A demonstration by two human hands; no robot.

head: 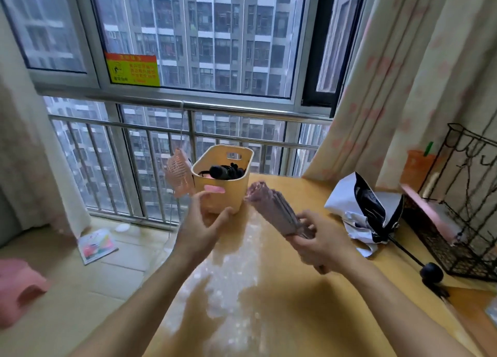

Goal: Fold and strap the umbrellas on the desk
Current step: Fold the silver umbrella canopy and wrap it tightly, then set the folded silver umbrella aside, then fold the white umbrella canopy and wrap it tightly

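My right hand (320,242) grips a folded pink umbrella (274,204) near its handle end, and the bundle slants up and left over the yellow desk (269,303). My left hand (200,226) hovers open above the desk's left edge, fingers spread, just in front of the basket and apart from the pink umbrella. A white and black umbrella (363,211) lies loose and crumpled on the desk at the right, its thin shaft and round black handle (431,273) pointing toward me.
A yellow plastic basket (223,192) with a black item inside stands at the desk's far edge by the window railing. A black wire rack (462,222) fills the right side, with an orange cup behind it. A curtain hangs at the right. A booklet lies on the floor.
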